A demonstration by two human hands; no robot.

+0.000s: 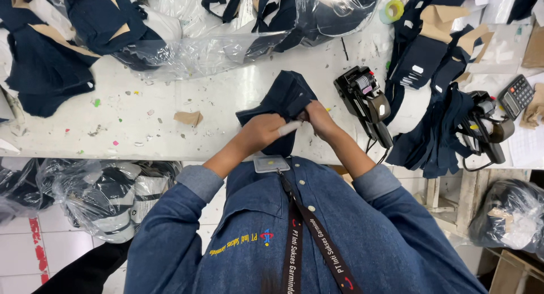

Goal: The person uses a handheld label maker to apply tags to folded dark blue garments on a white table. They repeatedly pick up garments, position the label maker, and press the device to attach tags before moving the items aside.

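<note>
From the head camera I see my left hand (262,131) closed on a folded bundle of dark navy fabric pieces (280,98), which lies on the white bench (170,101) just ahead of my chest; my right hand (319,117) pinches the bundle's right edge; a black handheld labelling gun (362,98) lies just beside it; a black calculator (515,96) sits far right.

Just right of the fingers lies a black labelling gun (364,101), farther right a second gun (486,130) and calculator (515,96), above them clear plastic bags (226,50), left a cardboard scrap (188,118).
</note>
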